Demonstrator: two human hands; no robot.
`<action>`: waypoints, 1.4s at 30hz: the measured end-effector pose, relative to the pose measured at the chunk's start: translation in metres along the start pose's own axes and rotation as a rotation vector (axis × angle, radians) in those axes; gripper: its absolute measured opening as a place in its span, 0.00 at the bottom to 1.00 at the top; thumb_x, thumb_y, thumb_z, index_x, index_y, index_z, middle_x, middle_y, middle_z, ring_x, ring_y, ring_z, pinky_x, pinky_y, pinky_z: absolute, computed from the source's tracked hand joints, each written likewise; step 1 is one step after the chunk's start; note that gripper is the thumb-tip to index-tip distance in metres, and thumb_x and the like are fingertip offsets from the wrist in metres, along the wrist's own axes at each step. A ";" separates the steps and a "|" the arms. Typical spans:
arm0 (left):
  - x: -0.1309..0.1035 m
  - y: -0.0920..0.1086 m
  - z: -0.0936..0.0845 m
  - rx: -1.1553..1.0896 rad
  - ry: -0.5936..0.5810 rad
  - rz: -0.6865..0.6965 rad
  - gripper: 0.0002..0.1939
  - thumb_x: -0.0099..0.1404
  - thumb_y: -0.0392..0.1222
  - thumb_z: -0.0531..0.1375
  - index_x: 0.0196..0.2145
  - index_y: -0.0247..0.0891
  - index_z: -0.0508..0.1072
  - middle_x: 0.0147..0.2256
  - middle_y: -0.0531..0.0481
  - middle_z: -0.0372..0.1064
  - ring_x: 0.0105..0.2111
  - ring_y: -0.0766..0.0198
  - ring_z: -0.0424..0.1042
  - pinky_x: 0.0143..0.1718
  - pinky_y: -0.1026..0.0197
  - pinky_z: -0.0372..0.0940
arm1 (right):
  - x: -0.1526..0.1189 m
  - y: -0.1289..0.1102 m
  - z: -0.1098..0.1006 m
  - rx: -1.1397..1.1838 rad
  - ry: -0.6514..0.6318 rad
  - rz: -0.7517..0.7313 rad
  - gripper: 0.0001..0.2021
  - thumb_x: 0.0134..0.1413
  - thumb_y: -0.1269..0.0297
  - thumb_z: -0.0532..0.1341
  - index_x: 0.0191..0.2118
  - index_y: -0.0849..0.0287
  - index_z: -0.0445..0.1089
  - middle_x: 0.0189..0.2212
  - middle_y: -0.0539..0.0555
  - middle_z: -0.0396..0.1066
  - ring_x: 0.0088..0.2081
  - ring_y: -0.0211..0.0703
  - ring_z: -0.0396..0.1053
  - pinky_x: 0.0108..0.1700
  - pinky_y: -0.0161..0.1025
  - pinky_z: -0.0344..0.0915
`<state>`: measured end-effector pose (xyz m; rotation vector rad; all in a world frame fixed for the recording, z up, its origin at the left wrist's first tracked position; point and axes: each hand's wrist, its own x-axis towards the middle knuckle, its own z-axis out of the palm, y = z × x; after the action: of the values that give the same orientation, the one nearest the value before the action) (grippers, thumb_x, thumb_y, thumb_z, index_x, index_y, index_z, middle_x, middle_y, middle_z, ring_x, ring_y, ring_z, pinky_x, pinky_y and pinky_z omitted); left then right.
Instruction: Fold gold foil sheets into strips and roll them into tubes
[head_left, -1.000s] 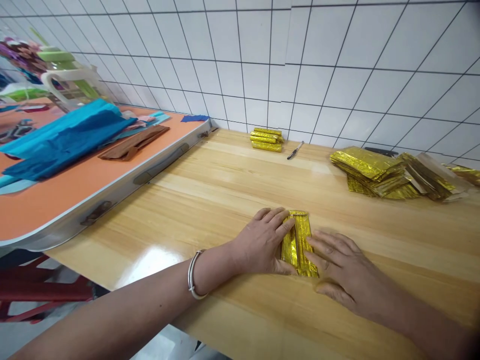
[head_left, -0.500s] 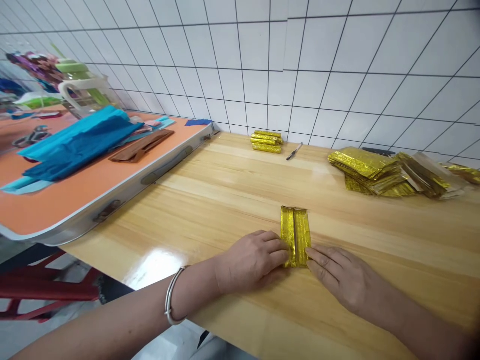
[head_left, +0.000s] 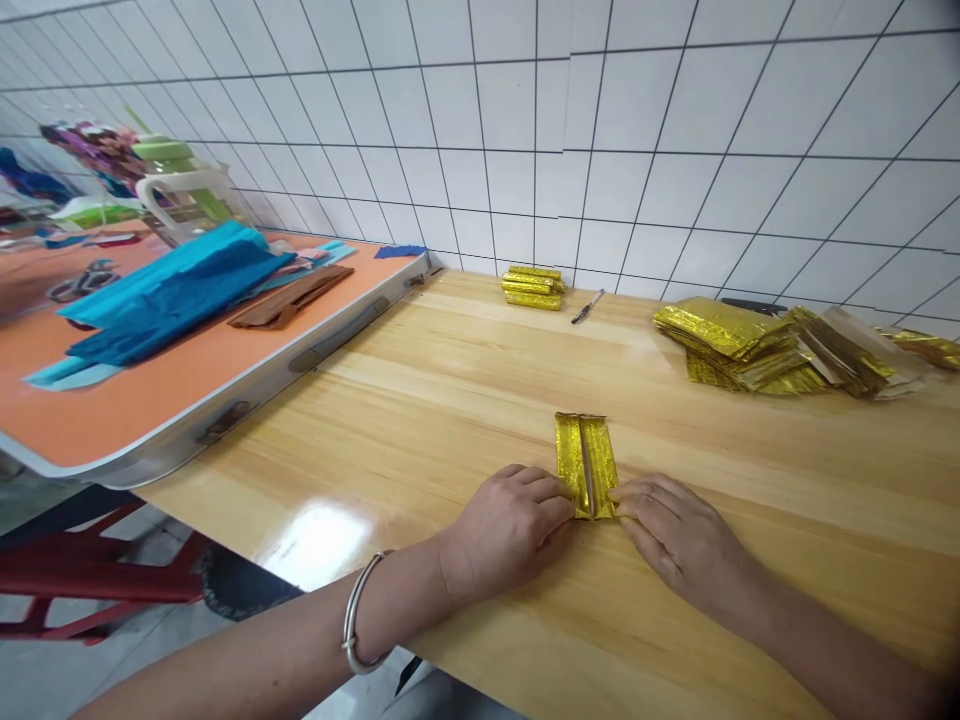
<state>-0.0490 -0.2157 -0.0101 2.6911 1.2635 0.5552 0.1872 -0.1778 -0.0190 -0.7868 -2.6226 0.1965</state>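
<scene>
A folded sheet of shiny gold foil paper lies on the wooden table, its two long side flaps meeting along a dark seam down the middle. My left hand has its fingers curled round the near left corner of the paper. At the near right corner, my right hand pinches the edge between thumb and fingers. Both thumbs are partly hidden. The near edge looks slightly raised between the hands. A silver bangle circles my left wrist.
Several gold foil rolls and a pen lie by the tiled wall. Stacked gold foil sheets spread at the back right. On the left, an orange-topped folding table bears blue paper, brown paper, scissors and a jug.
The near edge of the gold foil paper has come up and slightly away from me, with both hands at its corners. My right fingers have bent into a pinch. The view has shifted slightly.
</scene>
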 end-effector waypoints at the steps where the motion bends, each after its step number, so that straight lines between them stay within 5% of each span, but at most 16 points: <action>1: 0.000 0.000 0.001 0.002 0.006 -0.003 0.10 0.66 0.38 0.51 0.40 0.40 0.72 0.37 0.47 0.71 0.39 0.62 0.69 0.42 0.59 0.63 | 0.000 0.000 -0.001 0.007 -0.017 0.000 0.09 0.58 0.69 0.53 0.44 0.58 0.66 0.41 0.56 0.70 0.45 0.45 0.66 0.49 0.48 0.65; 5: 0.000 -0.001 0.004 -0.018 0.009 -0.018 0.09 0.66 0.39 0.52 0.39 0.41 0.72 0.37 0.48 0.71 0.39 0.63 0.69 0.42 0.60 0.62 | 0.003 0.002 -0.002 0.006 -0.076 -0.019 0.16 0.55 0.62 0.58 0.49 0.56 0.65 0.44 0.57 0.68 0.47 0.50 0.63 0.47 0.51 0.64; 16: 0.001 -0.007 0.007 -0.161 0.018 -0.054 0.10 0.66 0.43 0.54 0.42 0.45 0.73 0.41 0.52 0.72 0.39 0.62 0.67 0.41 0.58 0.58 | 0.007 0.003 -0.001 0.027 -0.116 -0.017 0.14 0.57 0.66 0.56 0.49 0.51 0.68 0.43 0.57 0.66 0.46 0.48 0.62 0.46 0.49 0.63; 33: 0.010 0.014 0.011 -0.268 0.077 -0.350 0.05 0.63 0.40 0.58 0.33 0.42 0.75 0.37 0.51 0.71 0.38 0.62 0.66 0.42 0.58 0.58 | 0.019 -0.008 0.000 0.195 -0.071 0.201 0.06 0.58 0.67 0.55 0.35 0.54 0.70 0.35 0.53 0.66 0.40 0.44 0.61 0.42 0.44 0.60; 42: 0.015 0.022 0.019 -0.213 0.138 -0.462 0.06 0.62 0.36 0.56 0.29 0.39 0.72 0.35 0.51 0.69 0.38 0.61 0.65 0.41 0.58 0.58 | 0.028 -0.009 0.004 0.085 -0.128 0.290 0.07 0.56 0.69 0.55 0.29 0.57 0.68 0.32 0.54 0.65 0.37 0.45 0.61 0.40 0.43 0.58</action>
<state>-0.0177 -0.2175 -0.0179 2.1207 1.6827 0.7639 0.1595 -0.1700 -0.0111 -1.1566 -2.5860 0.4496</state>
